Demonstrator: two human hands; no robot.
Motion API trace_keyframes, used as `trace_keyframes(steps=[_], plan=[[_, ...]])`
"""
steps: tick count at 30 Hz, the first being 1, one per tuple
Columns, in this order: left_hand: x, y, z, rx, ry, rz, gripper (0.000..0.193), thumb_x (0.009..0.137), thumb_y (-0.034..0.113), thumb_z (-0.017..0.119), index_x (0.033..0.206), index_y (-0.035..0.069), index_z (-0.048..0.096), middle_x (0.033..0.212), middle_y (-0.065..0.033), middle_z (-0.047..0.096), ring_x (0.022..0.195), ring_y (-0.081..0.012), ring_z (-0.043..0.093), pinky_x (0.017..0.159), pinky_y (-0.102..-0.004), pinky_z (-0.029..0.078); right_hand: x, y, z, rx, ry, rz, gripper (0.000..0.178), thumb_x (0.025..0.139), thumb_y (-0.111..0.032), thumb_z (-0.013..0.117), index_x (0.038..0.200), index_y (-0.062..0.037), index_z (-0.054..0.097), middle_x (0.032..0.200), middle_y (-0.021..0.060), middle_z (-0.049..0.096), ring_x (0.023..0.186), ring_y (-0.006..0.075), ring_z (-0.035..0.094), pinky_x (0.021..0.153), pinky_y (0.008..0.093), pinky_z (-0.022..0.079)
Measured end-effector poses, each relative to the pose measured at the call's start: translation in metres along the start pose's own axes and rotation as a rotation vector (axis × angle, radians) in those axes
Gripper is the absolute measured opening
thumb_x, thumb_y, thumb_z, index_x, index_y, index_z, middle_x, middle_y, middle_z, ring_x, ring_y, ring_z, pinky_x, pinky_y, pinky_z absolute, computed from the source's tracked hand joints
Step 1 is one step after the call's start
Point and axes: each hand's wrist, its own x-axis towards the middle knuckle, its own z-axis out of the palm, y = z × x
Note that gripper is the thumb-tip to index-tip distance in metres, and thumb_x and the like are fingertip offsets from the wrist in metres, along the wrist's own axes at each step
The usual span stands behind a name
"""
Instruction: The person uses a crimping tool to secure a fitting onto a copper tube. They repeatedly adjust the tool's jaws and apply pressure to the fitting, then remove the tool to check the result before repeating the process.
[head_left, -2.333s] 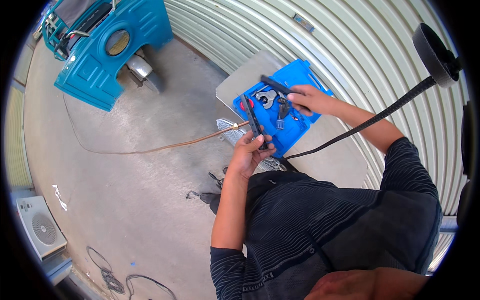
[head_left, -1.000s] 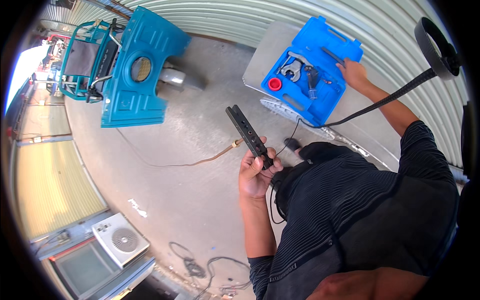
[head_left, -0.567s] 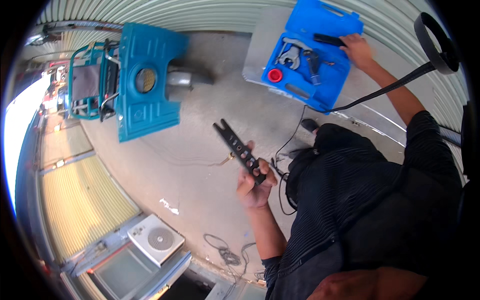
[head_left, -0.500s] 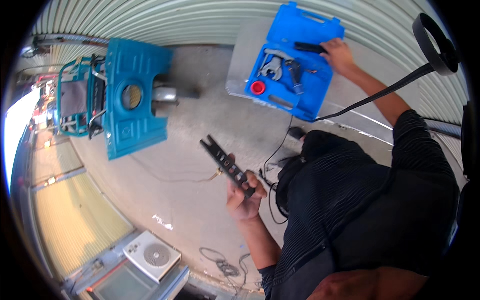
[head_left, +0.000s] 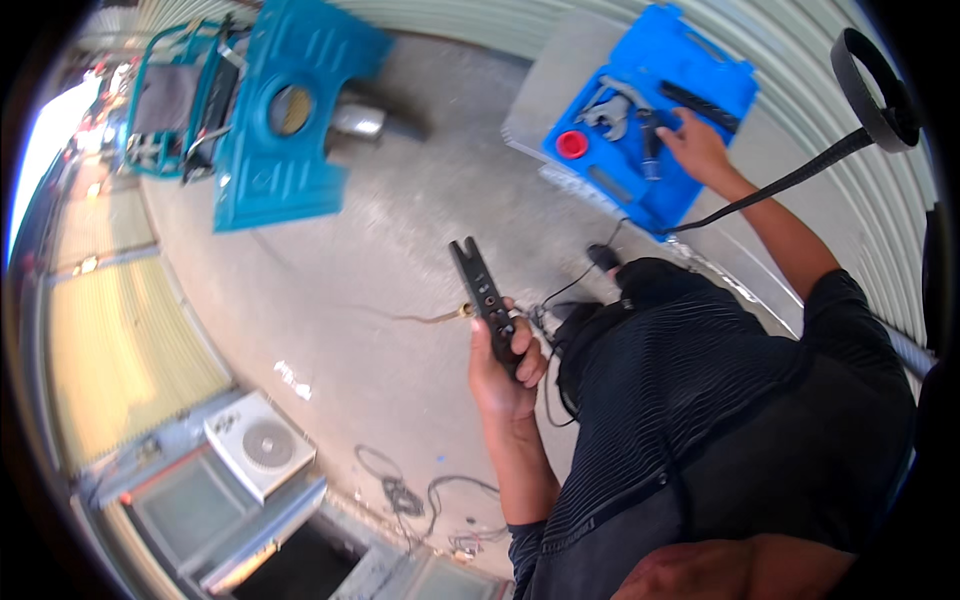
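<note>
Left hand [head_left: 503, 388] clamps the flaring bar [head_left: 485, 290], forked end toward eleven o'clock, base finger-covered; right hand [head_left: 697, 150]: grip unclear.

Teal vehicle [head_left: 262, 155], white fan unit [head_left: 260, 444], coiled cable [head_left: 402, 497]

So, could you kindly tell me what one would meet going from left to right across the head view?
Teal handlebar vehicle, left hand holding a black holed bar, round red piece, silver forked clamp, slim dark tool, right hand, black band loop.
</note>
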Motion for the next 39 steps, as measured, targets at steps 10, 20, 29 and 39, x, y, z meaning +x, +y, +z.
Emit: trace_keyframes(steps=[10, 20, 29, 39], plan=[[-0.068, 0.059, -0.003, 0.21, 0.124, 0.204, 0.052, 0.108, 0.052, 0.032, 0.112, 0.005, 0.054, 0.057, -0.0025, 0.042, 0.037, -0.0117, 0.031, 0.035, -0.0262, 0.028, 0.005, 0.002, 0.036, 0.02, -0.037, 0.086, 0.058, 0.098, -0.041, 0.06, 0.138, 0.0004, 0.053, 0.093, 0.0205, 0.071, 0.084, 0.0353, 0.071, 0.072, 0.0449, 0.052], [-0.077, 0.066, -0.005, 0.234, 0.073, 0.278, 0.057, 0.107, 0.055, 0.032, 0.108, 0.002, 0.055, 0.053, -0.0017, 0.041, 0.046, -0.0124, 0.031, 0.045, -0.0269, 0.028, 0.012, 0.025, 0.044, -0.002, -0.008, 0.009, 0.06, 0.096, -0.043, 0.062, 0.135, 0.0015, 0.056, 0.099, 0.0211, 0.071, 0.087, 0.0333, 0.07, 0.074, 0.0421, 0.053], [-0.116, 0.051, -0.027, 0.236, 0.141, 0.335, 0.06, 0.106, 0.057, 0.031, 0.103, 0.002, 0.056, 0.051, -0.0014, 0.04, 0.043, -0.0121, 0.031, 0.042, -0.027, 0.028, 0.008, 0.038, 0.048, 0.057, -0.017, -0.031, 0.054, 0.097, -0.037, 0.062, 0.136, 0.0, 0.054, 0.094, 0.0177, 0.073, 0.085, 0.0361, 0.07, 0.069, 0.0438, 0.051], [-0.176, -0.047, -0.129, 0.279, 0.347, 0.289, 0.073, 0.099, 0.069, 0.039, 0.101, -0.001, 0.062, 0.051, -0.0002, 0.043, 0.045, -0.0102, 0.035, 0.041, -0.0259, 0.032, 0.011, 0.075, 0.061, 0.034, -0.096, -0.017, 0.061, 0.101, -0.046, 0.057, 0.147, -0.0076, 0.049, 0.097, 0.0084, 0.068, 0.081, 0.0152, 0.064, 0.07, 0.0279, 0.051]])
